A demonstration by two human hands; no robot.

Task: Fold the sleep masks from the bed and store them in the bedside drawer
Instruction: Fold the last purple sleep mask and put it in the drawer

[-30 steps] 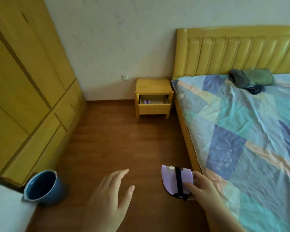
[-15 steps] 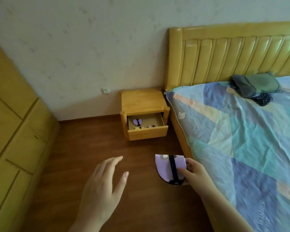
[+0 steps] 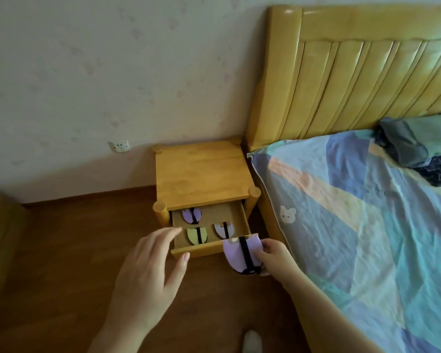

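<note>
My right hand [image 3: 274, 254] grips a folded lilac sleep mask [image 3: 238, 254] with a black strap, held just in front of the right end of the open drawer [image 3: 204, 248] of the wooden bedside table [image 3: 201, 171]. Inside the drawer lie three folded masks: a lilac one [image 3: 191, 215] at the back left, a yellow-green one [image 3: 197, 235] in front of it, and a white one [image 3: 224, 229] to the right. My left hand [image 3: 150, 273] hovers open, fingers spread, over the drawer's front left corner.
The bed [image 3: 367, 225] with a patchwork cover runs along the right, its yellow headboard [image 3: 354, 80] against the wall. A bundle of dark clothes [image 3: 415, 146] lies near the headboard. Brown wooden floor [image 3: 61, 276] spreads to the left. A wall socket [image 3: 119, 146] sits left of the table.
I have come much closer to the bedside table. Both hands have moved forward to the open drawer, the right one still carrying the lilac mask.
</note>
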